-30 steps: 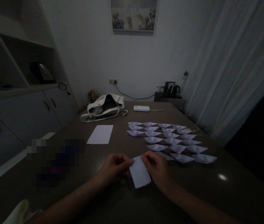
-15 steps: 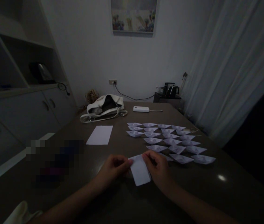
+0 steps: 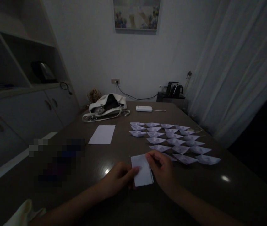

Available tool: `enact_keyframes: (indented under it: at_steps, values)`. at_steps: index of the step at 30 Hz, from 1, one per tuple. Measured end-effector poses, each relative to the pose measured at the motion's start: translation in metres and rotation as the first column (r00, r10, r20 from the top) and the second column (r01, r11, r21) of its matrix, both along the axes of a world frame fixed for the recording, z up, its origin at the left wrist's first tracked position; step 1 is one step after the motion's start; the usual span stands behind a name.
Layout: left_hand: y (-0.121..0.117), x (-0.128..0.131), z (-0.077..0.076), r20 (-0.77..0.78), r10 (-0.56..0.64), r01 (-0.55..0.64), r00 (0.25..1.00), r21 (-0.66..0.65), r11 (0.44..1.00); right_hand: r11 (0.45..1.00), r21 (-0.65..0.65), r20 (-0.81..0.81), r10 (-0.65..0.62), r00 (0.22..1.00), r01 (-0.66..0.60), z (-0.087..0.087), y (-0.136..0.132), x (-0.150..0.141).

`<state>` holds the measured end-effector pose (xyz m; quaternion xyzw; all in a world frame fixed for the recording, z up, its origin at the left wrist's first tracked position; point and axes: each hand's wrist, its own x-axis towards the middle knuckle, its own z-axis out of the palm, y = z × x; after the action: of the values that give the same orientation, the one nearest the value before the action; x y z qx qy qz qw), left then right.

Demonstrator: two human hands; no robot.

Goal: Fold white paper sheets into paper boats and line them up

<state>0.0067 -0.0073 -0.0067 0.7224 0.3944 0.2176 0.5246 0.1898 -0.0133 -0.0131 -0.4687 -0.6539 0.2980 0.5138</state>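
The left hand point(image 3: 119, 177) has its grip closed to the paper's thickness, thumb flat on the near-left part of a folded paper point(image 3: 143, 172) and fingers tucked beneath; the right hand point(image 3: 162, 168) pinches the same piece at its far right corner, thumb and fingertips together. The paper is held between them over the near part of the desk point(image 3: 124, 146), its long axis running away from the person, the far end leaning slightly left, and layered edges showing along its right side. Just beyond the right hand, folded paper boats point(image 3: 176, 142) stand in rows, their long axes mostly crosswise. A flat white sheet point(image 3: 102, 135) lies to the left. Behind it, a white bag point(image 3: 97, 104) gapes open, though its dark inside is too dim to make out any contents.
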Motion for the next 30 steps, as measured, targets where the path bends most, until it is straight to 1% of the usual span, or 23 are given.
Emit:
enact_keyframes:
  at_steps: [2,3,5,7,9,13,15,17,20,22,25,27,30]
  values:
    - [-0.001,0.000,0.001,-0.016,0.025,-0.024,1.000,0.047,0.999,1.000,-0.007,-0.004,0.000,1.000,0.000,0.001,0.000,0.000]
    - [-0.001,0.000,0.001,-0.009,0.036,-0.035,0.999,0.044,0.998,1.000,-0.010,-0.006,0.002,1.000,-0.002,0.002,-0.001,0.000]
    - [-0.001,0.000,0.001,0.023,0.026,-0.026,0.999,-0.011,1.000,1.000,-0.012,-0.006,0.002,1.000,-0.002,0.002,0.000,0.000]
    - [-0.001,0.000,-0.001,0.062,-0.019,0.024,0.998,-0.083,0.996,1.000,-0.009,-0.016,-0.007,1.000,0.007,0.002,0.001,0.000]
    - [0.000,0.000,-0.002,0.061,-0.047,0.053,0.997,-0.106,0.993,1.000,-0.019,-0.045,-0.019,0.999,0.019,0.001,0.002,0.001]
    - [-0.001,0.000,-0.003,-0.018,-0.010,0.009,1.000,-0.045,0.999,0.998,-0.066,-0.109,-0.020,0.994,0.013,-0.001,0.003,0.001]
    - [-0.001,0.001,-0.002,-0.026,0.009,-0.010,1.000,-0.041,0.999,0.998,-0.065,-0.129,-0.022,0.991,0.014,-0.001,0.003,0.001]
    - [-0.001,0.001,-0.002,-0.005,-0.005,0.005,1.000,-0.049,0.999,0.998,-0.053,-0.146,-0.033,0.989,0.026,-0.001,0.004,0.001]
    - [-0.001,-0.001,-0.002,0.021,-0.035,0.035,0.999,-0.026,0.999,0.998,-0.063,-0.189,-0.032,0.981,0.020,0.000,0.005,0.002]
    - [0.000,-0.002,-0.003,0.018,-0.029,0.030,0.999,-0.007,1.000,0.997,-0.082,-0.231,-0.005,0.973,-0.014,0.000,0.005,0.003]
    - [0.002,-0.003,-0.001,0.000,-0.038,0.038,0.999,0.009,0.999,0.987,-0.102,-0.304,0.085,0.949,-0.121,0.000,0.002,0.002]
    - [0.002,-0.002,0.003,-0.020,-0.033,0.034,0.999,0.079,0.996,0.974,-0.112,-0.323,0.150,0.934,-0.195,0.000,0.000,0.001]
    - [0.001,-0.001,0.009,-0.038,-0.015,0.023,0.999,0.235,0.972,0.954,-0.131,-0.256,0.231,0.939,-0.271,0.002,-0.004,0.000]
